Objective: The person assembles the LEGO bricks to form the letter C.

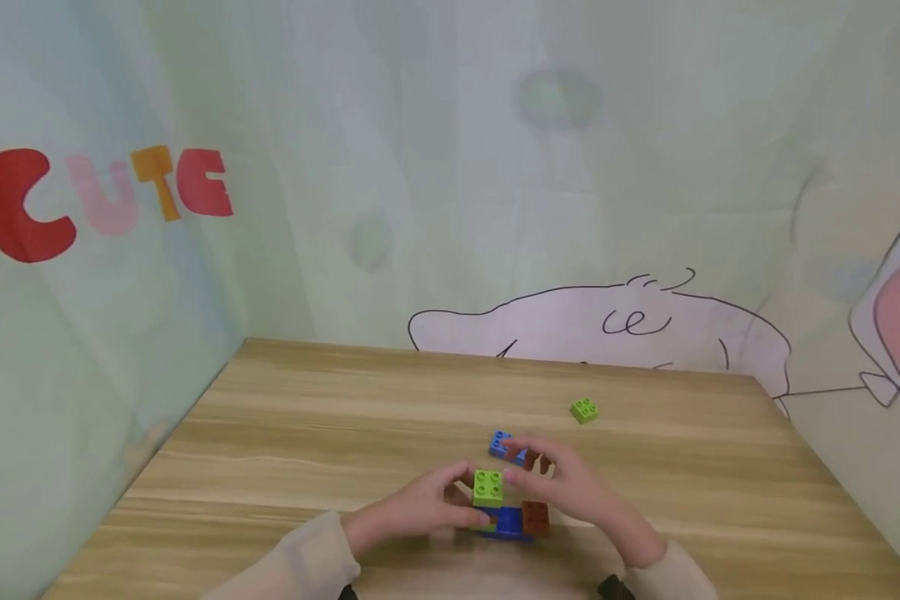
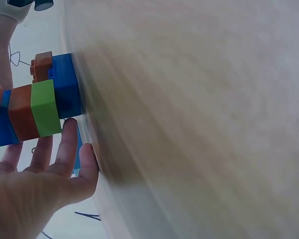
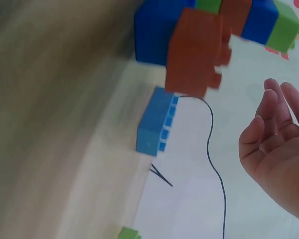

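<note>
A long dark blue brick [image 1: 508, 522] lies on the table with a stack on its left end: green [image 2: 45, 108], brown [image 2: 24, 113], blue [image 2: 2, 117], then a light green brick [image 1: 487, 486] on top. A brown brick [image 1: 536, 518] sits at its right end. My left hand [image 1: 427, 502] holds the stack from the left, thumb on the near side and fingers reaching round the far side. To the right of the top brick hovers my right hand [image 1: 566, 485], fingers loosely bent with nothing between them. The right wrist view shows it apart from the stack.
Behind the build lies a lighter blue brick [image 3: 156, 122], partly hidden by my right hand in the head view. Farther back on the wooden table [image 1: 330, 392] is a small green brick [image 1: 584, 410]. A printed cloth [image 1: 450, 167] hangs around the table.
</note>
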Available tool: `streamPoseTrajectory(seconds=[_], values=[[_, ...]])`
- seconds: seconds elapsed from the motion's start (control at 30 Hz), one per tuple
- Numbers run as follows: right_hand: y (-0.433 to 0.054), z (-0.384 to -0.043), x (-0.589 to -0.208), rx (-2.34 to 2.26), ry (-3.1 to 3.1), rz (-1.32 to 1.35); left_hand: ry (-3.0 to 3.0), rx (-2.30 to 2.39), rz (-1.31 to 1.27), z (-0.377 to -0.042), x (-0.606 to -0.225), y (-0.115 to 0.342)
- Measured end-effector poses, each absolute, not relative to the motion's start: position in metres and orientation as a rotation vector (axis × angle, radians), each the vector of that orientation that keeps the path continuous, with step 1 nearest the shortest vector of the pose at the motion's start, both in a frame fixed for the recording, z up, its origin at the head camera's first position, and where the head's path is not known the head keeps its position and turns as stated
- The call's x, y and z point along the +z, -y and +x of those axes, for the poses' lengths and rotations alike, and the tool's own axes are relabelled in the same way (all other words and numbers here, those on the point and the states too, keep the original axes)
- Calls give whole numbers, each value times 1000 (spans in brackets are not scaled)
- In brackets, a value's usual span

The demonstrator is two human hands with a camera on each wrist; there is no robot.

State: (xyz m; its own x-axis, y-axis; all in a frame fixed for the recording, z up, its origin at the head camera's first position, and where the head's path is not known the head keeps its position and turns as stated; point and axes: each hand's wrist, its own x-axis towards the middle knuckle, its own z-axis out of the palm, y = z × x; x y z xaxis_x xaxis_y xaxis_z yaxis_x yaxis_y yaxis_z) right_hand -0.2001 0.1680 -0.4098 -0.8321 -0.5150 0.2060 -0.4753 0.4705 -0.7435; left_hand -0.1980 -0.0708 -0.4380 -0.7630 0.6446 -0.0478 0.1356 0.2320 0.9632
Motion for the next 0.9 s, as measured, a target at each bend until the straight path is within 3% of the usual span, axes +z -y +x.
streamPoseTrajectory(seconds=[0.43,0.9], values=[[-175,-218,-401,-1289,-2761,-853,-2113,1592,692,-199,-434,74],[-180,-246,-420,-1317,-2660,-459,-2082,1641,770,-196,-432,69]])
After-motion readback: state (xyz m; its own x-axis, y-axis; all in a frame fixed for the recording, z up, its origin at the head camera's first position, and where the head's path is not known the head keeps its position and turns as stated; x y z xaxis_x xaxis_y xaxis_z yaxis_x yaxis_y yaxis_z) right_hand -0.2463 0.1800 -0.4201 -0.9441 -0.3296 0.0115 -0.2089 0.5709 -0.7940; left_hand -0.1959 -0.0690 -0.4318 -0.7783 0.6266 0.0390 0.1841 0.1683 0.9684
